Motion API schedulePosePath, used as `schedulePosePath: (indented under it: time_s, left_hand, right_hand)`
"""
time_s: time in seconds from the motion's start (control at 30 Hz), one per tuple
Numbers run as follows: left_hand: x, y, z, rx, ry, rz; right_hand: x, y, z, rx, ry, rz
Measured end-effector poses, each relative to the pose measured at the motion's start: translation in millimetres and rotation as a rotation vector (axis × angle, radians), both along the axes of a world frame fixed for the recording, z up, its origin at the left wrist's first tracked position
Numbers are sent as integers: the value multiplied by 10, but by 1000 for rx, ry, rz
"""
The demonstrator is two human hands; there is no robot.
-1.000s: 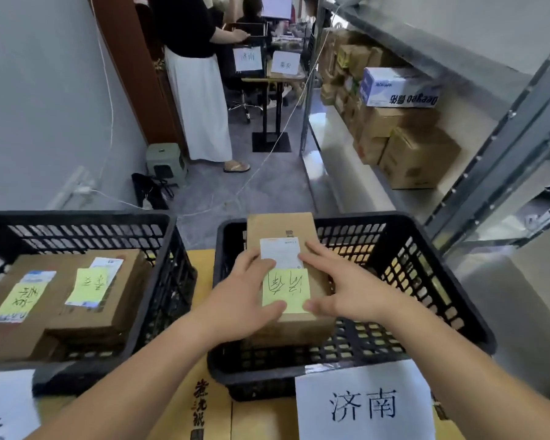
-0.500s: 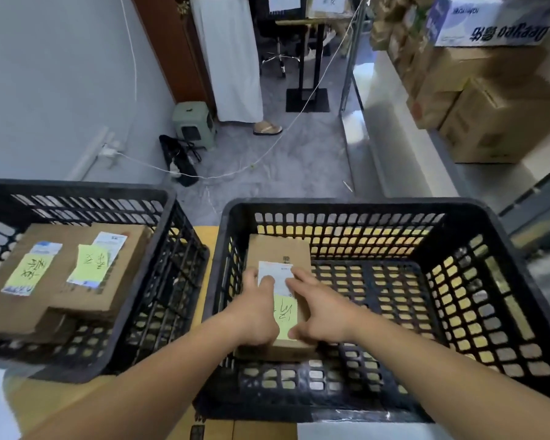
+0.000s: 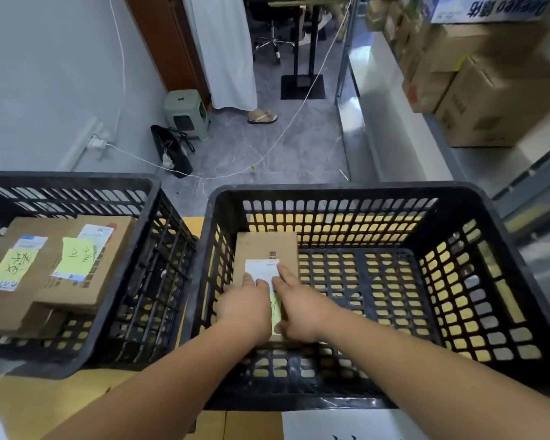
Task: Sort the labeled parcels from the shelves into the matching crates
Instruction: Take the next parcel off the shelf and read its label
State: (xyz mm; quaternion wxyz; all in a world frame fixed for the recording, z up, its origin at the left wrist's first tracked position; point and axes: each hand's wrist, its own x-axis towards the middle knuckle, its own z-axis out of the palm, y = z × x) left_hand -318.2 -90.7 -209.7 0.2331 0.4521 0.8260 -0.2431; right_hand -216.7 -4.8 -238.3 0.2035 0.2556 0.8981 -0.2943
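A brown cardboard parcel (image 3: 267, 247) with a white label and a yellow note lies flat on the floor of the right black crate (image 3: 362, 193), against its left wall. My left hand (image 3: 246, 304) and my right hand (image 3: 300, 308) both rest on top of the parcel, side by side, covering most of the yellow note. The left black crate (image 3: 77, 181) holds two labelled parcels (image 3: 77, 268), each with a yellow note.
A white paper sign (image 3: 346, 428) hangs on the right crate's near side. Shelving with cardboard boxes (image 3: 496, 100) runs along the right. A person in a white skirt (image 3: 226, 52) stands ahead by a green stool (image 3: 188, 114). Cables cross the floor.
The parcel went from above the crate's rim down onto its floor, both hands staying on it. My head tilted further downward and closer.
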Motion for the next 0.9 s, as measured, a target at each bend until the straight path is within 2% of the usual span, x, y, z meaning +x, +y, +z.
schedulePosePath:
  time_s: [0.13, 0.27, 0.57, 0.73, 0.9]
  left_hand:
    - [91, 40, 80, 22, 105, -94]
    - [53, 25, 244, 169, 32, -113]
    - [184, 155, 762, 503, -159, -266]
    - [503, 317, 1098, 618, -179, -497]
    - [1007, 402, 1308, 663, -314, -706]
  right_hand:
    - [2, 22, 111, 169, -57, 93]
    - [131, 57, 394, 211, -53, 33]
    - [907, -81, 1224, 298, 74, -388]
    - [1483, -355, 1565, 337, 72, -652]
    - [1997, -698, 1842, 394, 44, -879]
